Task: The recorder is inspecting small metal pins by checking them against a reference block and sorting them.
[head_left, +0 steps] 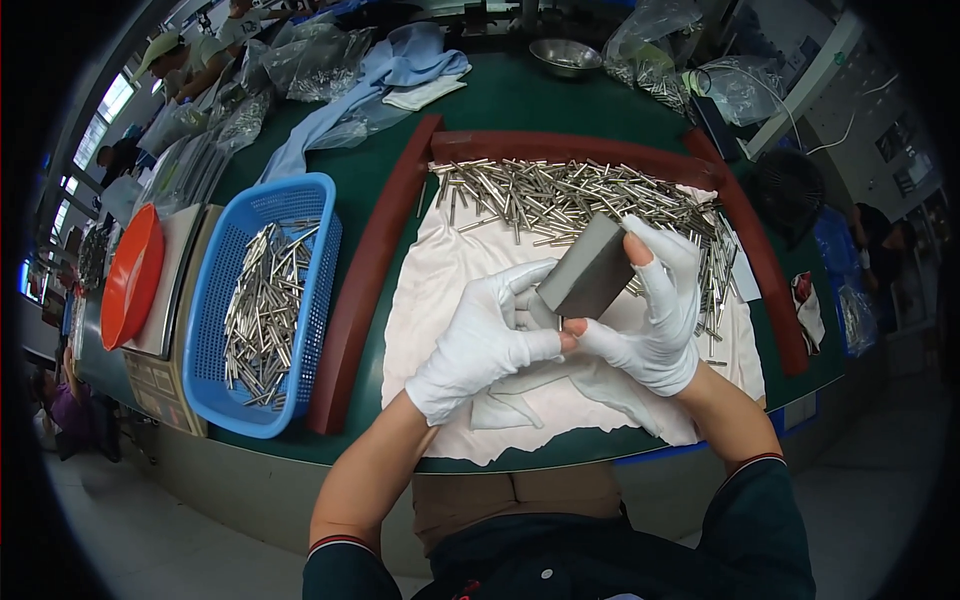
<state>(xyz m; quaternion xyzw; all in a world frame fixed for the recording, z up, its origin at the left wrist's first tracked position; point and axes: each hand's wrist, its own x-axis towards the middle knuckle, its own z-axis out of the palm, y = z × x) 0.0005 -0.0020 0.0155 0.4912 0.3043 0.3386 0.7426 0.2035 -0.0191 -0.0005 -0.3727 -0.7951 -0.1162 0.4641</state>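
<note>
Both my hands wear white gloves with open fingertips and meet above a white cloth (430, 280). My right hand (655, 310) grips a grey rectangular block (590, 268), thumb under it and fingers over its far end. My left hand (480, 340) is curled beside the block's near end, and a short metal tube (532, 310) seems to sit between its fingers and the block; most of it is hidden. A heap of thin metal tubes (570, 195) lies on the far part of the cloth.
A blue plastic basket (225, 300) holding several metal tubes stands at the left, next to an orange lid (130, 275). Dark red bars (365, 270) border the cloth on the green table (540, 95). Plastic bags, a steel bowl (565, 55) and other people sit farther back.
</note>
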